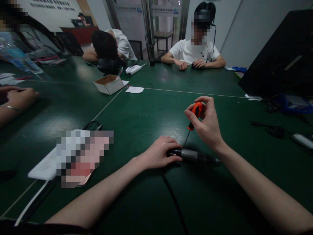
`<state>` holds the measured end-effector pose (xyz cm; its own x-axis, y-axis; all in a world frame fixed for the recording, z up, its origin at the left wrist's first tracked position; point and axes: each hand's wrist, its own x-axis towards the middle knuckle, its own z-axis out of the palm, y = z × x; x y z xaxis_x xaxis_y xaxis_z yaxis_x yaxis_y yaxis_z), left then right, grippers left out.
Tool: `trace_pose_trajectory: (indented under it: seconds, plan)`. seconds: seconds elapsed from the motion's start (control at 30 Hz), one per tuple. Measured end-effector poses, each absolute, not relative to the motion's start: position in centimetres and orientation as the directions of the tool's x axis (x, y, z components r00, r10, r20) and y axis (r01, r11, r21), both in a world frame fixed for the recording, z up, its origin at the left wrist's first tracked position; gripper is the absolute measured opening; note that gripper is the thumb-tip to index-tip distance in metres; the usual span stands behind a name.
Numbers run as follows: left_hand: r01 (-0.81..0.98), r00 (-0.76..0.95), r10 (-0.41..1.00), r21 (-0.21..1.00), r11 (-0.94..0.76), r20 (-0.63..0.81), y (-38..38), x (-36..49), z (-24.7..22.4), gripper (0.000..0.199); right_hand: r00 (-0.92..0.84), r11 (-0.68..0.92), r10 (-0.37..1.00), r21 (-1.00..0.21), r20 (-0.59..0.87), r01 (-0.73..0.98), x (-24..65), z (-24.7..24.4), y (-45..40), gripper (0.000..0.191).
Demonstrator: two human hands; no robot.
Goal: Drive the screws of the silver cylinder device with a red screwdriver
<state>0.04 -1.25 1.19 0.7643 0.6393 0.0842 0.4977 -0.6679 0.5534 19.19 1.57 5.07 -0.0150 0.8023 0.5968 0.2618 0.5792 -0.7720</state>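
A black and silver cylindrical tool [190,154] lies on its side on the green table, its narrow tip pointing right. My left hand [163,151] is closed around its left end, pressing it to the tabletop. My right hand [207,120] grips an orange and black screwdriver [197,110] by the handle, above and right of the tool. The screwdriver's thin shaft slants down, and its tip meets the tool just beside my left fingers. I cannot make out what the tip sits in. A black cable [172,192] runs from near my left hand toward the bottom edge.
Left of my forearm lie a white power strip [44,164] and a blurred pinkish object [91,156]. A small open box [110,86] and a paper slip [134,89] are farther back. Other people sit around the table; a large black panel [281,55] stands at right.
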Motion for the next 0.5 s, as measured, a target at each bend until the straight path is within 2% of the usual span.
trace_pose_trajectory:
  seconds: [0.2, 0.37, 0.5]
  plan:
    - [0.483, 0.764, 0.636, 0.555, -0.677, 0.110, -1.30, 0.02, 1.03, 0.035, -0.041, 0.599, 0.777, -0.718, 0.628, 0.354, 19.39, 5.18, 1.55, 0.026]
    - [0.473, 0.764, 0.633, 0.558, -0.682, 0.126, -1.25, -0.03, 0.88, 0.036, -0.107, 0.597, 0.794, -0.736, 0.598, 0.318, 19.36, 5.45, 1.48, 0.030]
    - [0.480, 0.762, 0.637, 0.560, -0.676, 0.116, -1.26, 0.00, 1.01, 0.035, -0.080, 0.576, 0.813, -0.776, 0.577, 0.259, 19.19, 5.45, 1.55, 0.027]
